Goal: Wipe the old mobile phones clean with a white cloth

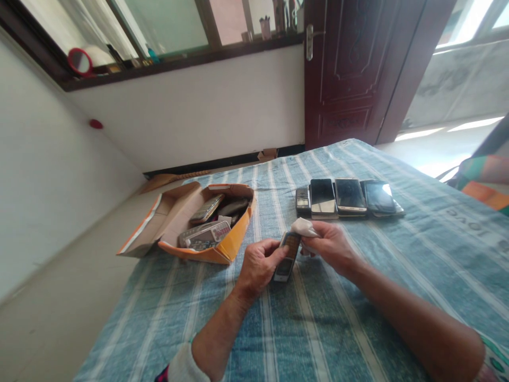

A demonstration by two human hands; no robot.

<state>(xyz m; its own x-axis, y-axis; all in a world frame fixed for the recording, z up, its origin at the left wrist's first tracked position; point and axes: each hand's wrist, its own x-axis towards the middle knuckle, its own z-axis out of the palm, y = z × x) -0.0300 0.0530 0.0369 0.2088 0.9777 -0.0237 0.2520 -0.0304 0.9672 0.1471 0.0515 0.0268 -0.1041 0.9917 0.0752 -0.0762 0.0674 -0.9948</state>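
My left hand (256, 265) grips a small keypad mobile phone (284, 269), thumb lying across its front. The phone is held tilted above the striped bedspread. A crumpled white tissue (303, 228) is pinched in my right hand (332, 245) and touches the phone's upper end. Beyond my right hand lie a small keypad phone (303, 200) and a row of stacked smartphones (350, 195). Left of my left hand stands an open orange cardboard box (234, 246) with several old phones (207, 208) and loose parts inside; its lid is folded out to the left.
The blue striped bedspread (310, 329) covers the surface under everything. Behind it are a white wall (199, 116), a window sill (178, 62) with small items, and a dark red door (350, 69). Colourful fabric (485, 180) shows at the right edge.
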